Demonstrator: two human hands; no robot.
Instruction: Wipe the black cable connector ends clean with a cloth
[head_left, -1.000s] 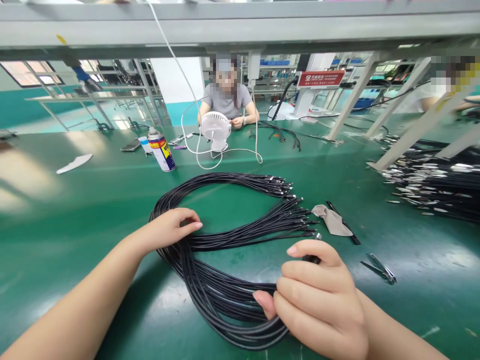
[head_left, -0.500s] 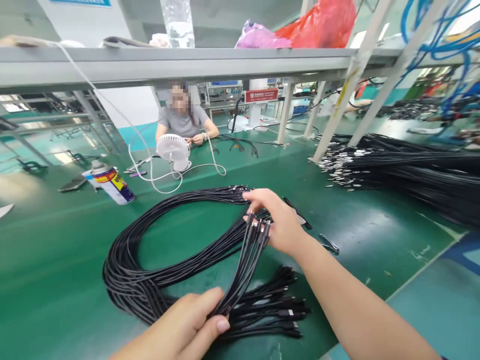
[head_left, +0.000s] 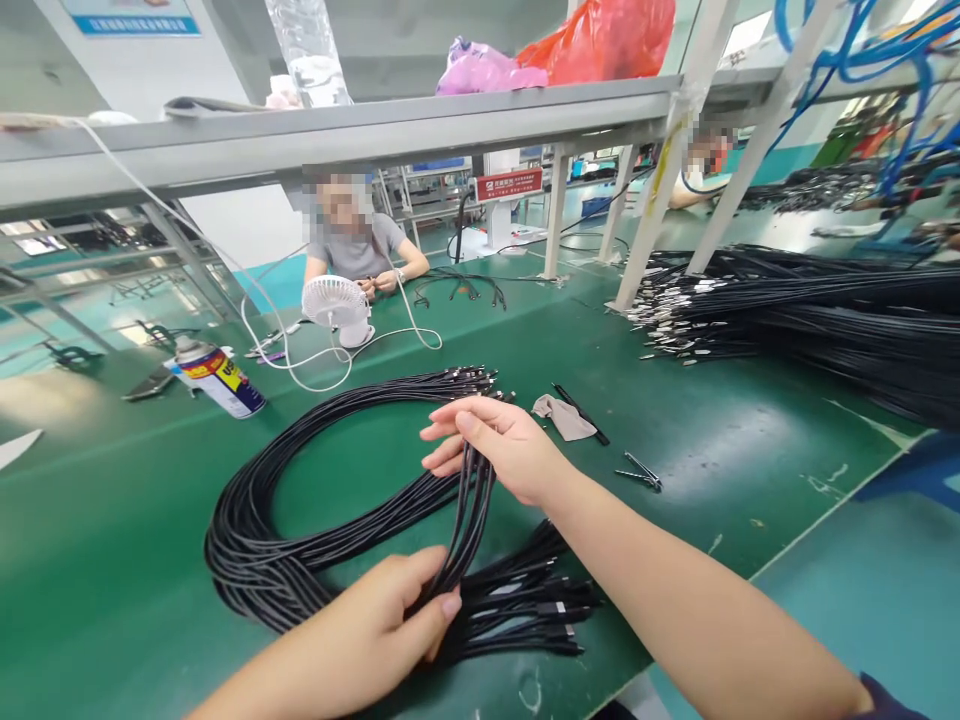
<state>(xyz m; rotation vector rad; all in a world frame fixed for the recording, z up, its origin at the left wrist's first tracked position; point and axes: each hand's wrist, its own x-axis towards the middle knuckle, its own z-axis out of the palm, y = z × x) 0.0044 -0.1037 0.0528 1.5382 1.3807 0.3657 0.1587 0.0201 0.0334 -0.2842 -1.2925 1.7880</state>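
Note:
My left hand (head_left: 397,610) is closed around a small bunch of black cables (head_left: 471,510), which stands up from its grip. The upper ends of that bunch disappear behind my right hand (head_left: 499,445), whose fingers are stretched out and apart, with the palm against the cables. Around and beneath lies a big loop of black cables (head_left: 247,500) on the green table (head_left: 360,455). Its far connector ends (head_left: 472,378) show just beyond my right hand. More cable ends with plugs (head_left: 547,605) fan out at the right of my left hand.
Right of my hands lie a grey cloth (head_left: 562,418), a black stick (head_left: 589,420) and thin metal pieces (head_left: 641,472). A spray can (head_left: 221,378) and a white fan (head_left: 337,305) stand farther back. A large cable pile (head_left: 810,320) lies at right. A person (head_left: 356,235) sits opposite.
My right hand has shifted left, and its fingers have straightened over the upper cable ends, which are now hidden. The cloth has come into view. My left hand keeps its grip.

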